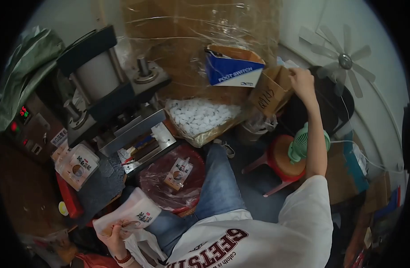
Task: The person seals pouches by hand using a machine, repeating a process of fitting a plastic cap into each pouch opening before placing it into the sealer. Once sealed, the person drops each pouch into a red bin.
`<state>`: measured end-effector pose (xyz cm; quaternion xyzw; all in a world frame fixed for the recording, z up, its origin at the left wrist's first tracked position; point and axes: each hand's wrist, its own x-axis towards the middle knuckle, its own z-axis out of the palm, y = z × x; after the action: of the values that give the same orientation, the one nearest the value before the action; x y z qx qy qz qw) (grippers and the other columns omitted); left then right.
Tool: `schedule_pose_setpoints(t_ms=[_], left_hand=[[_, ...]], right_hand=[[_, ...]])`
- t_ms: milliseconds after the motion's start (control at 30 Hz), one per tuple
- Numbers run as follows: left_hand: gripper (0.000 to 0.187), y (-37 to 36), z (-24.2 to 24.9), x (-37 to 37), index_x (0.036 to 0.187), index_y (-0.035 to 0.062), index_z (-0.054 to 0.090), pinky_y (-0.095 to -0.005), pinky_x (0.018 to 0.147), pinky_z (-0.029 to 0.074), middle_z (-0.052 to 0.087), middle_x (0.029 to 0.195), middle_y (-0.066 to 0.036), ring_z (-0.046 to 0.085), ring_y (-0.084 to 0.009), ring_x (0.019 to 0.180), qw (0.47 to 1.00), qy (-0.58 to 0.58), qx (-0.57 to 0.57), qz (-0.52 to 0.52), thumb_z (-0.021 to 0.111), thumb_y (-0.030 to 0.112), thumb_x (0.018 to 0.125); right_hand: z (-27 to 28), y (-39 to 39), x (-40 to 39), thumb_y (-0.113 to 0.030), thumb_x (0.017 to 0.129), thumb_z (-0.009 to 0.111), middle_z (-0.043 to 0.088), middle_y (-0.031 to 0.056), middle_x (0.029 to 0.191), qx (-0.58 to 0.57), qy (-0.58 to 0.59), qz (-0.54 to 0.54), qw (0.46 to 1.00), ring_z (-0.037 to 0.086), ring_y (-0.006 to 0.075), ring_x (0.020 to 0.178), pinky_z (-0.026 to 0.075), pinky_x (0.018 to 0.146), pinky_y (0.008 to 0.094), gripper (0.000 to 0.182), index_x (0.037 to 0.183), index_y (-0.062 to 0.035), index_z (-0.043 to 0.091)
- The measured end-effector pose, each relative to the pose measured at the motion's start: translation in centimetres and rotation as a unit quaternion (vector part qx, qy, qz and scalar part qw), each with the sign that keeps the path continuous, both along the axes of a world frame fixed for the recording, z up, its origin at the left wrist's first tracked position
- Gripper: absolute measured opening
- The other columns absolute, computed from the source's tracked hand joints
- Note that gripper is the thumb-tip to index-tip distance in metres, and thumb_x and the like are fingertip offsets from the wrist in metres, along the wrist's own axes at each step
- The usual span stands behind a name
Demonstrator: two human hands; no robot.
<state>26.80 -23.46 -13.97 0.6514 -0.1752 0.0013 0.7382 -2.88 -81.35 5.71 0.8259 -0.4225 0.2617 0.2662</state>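
My left hand (112, 240) is closed around the lower edge of a stack of printed pouches (140, 210), white with dark lettering, held over my lap. My right hand (302, 84) reaches far forward, its fingers bent over the upper right edge of a small tilted cardboard box (271, 91) with handwriting on its side. The fingertips are partly hidden behind that edge. One more pouch (178, 173) lies in a red basket (197, 196) lined with plastic, between my knees and the machine.
A press machine (95, 82) stands at left, beside a pile of pouches (80, 167). Ahead is an open carton of small white pieces (200, 117) below a blue-and-white box (234, 71). At right are a red stool (280, 154) with a green fan (305, 143) and a larger grey-bladed fan (344, 61).
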Motion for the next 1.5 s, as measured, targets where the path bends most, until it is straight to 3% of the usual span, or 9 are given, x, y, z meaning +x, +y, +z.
schedule_pose_setpoints(t_ms=[133, 233, 333, 467, 767, 900, 967, 1433, 1500], left_hand=[[0.038, 0.5, 0.7, 2.7, 0.101, 0.0019, 0.052, -0.0253, 0.072, 0.048, 0.061, 0.088, -0.002, 0.059, -0.0114, 0.081, 0.993, -0.046, 0.103, -0.020, 0.078, 0.002, 0.072], [0.043, -0.7, 3.2, 3.9, 0.095, 0.0044, 0.051, -0.0239, 0.070, 0.047, 0.059, 0.083, -0.001, 0.057, -0.0087, 0.079, 0.975, -0.142, 0.172, 0.007, 0.084, 0.005, 0.068], [0.043, -1.1, 3.9, 5.4, 0.094, 0.0043, 0.051, -0.0231, 0.069, 0.048, 0.061, 0.083, -0.002, 0.058, -0.0075, 0.079, 0.982, -0.134, 0.128, -0.035, 0.085, 0.007, 0.068], [0.038, 0.1, 5.0, 8.4, 0.095, 0.0038, 0.051, -0.0231, 0.070, 0.050, 0.063, 0.086, -0.002, 0.060, -0.0079, 0.080, 0.987, -0.136, 0.089, 0.005, 0.082, 0.006, 0.072], [0.053, 1.6, 6.5, 15.4, 0.112, 0.0024, 0.052, -0.0318, 0.085, 0.050, 0.062, 0.107, -0.009, 0.061, -0.0199, 0.101, 0.921, -0.214, 0.324, 0.002, 0.081, 0.015, 0.069], [0.055, 1.6, 4.9, 13.7, 0.123, 0.0039, 0.053, -0.0345, 0.083, 0.052, 0.061, 0.116, -0.011, 0.058, -0.0303, 0.109, 0.757, -0.211, 0.617, 0.032, 0.070, 0.014, 0.071], [0.047, 2.4, -0.8, 14.0, 0.124, 0.0045, 0.055, -0.0345, 0.082, 0.053, 0.061, 0.119, -0.010, 0.057, -0.0311, 0.110, 0.655, -0.495, 0.547, 0.163, 0.062, 0.010, 0.078], [0.038, -1.5, 3.9, 18.0, 0.117, 0.0053, 0.053, -0.0407, 0.090, 0.043, 0.059, 0.109, -0.011, 0.054, -0.0288, 0.105, 0.554, -0.474, 0.586, 0.353, 0.059, 0.010, 0.080], [0.029, -0.9, 5.2, 11.8, 0.110, 0.0056, 0.057, -0.0414, 0.086, 0.045, 0.060, 0.103, -0.012, 0.056, -0.0309, 0.101, 0.753, -0.383, 0.450, 0.291, 0.059, 0.010, 0.081]], right_hand=[[0.7, 14.3, 5.7, -0.005, 0.081, 0.066, 0.066, 0.0149, 0.091, 0.218, -0.328, 0.405, 0.825, 0.064, 0.0273, 0.083, 0.050, 0.074, 0.0303, 0.021, 0.101, 0.0003, 0.066], [-3.3, 24.4, 13.6, -0.012, 0.076, 0.075, 0.063, 0.0156, 0.106, 0.376, -0.005, 0.695, 0.613, 0.062, 0.0299, 0.096, 0.049, 0.086, 0.0341, 0.045, 0.117, 0.0012, 0.061], [-8.2, 31.7, 23.5, -0.031, 0.074, 0.076, 0.055, 0.0187, 0.122, 0.234, -0.006, 0.736, 0.636, 0.054, 0.0372, 0.109, 0.046, 0.092, 0.0437, 0.075, 0.135, 0.0000, 0.044], [-9.6, 35.7, 33.2, -0.035, 0.073, 0.076, 0.066, 0.0173, 0.095, 0.390, 0.209, 0.607, 0.660, 0.063, 0.0353, 0.095, 0.049, 0.079, 0.0457, 0.058, 0.117, -0.0035, 0.053], [-13.0, 39.6, 43.8, -0.029, 0.074, 0.075, 0.067, 0.0164, 0.087, 0.231, 0.272, 0.646, 0.675, 0.067, 0.0337, 0.086, 0.051, 0.070, 0.0452, 0.042, 0.103, -0.0051, 0.056], [-16.0, 39.9, 41.4, -0.018, 0.077, 0.065, 0.067, 0.0171, 0.099, 0.271, 0.221, 0.583, 0.734, 0.065, 0.0317, 0.096, 0.050, 0.081, 0.0427, 0.038, 0.112, -0.0040, 0.056], [-21.3, 39.6, 40.2, -0.014, 0.080, 0.056, 0.060, 0.0181, 0.116, -0.008, -0.012, 0.637, 0.770, 0.058, 0.0332, 0.106, 0.045, 0.094, 0.0432, 0.041, 0.119, -0.0036, 0.054], [-20.3, 40.3, 45.7, -0.010, 0.084, 0.052, 0.047, 0.0147, 0.131, 0.054, -0.124, 0.584, 0.800, 0.041, 0.0309, 0.125, 0.029, 0.104, 0.0483, 0.048, 0.132, -0.0115, 0.046], [-20.6, 41.0, 42.0, -0.010, 0.081, 0.056, 0.052, 0.0154, 0.124, 0.084, -0.213, 0.659, 0.716, 0.049, 0.0321, 0.117, 0.038, 0.098, 0.0468, 0.045, 0.126, -0.0089, 0.051]])
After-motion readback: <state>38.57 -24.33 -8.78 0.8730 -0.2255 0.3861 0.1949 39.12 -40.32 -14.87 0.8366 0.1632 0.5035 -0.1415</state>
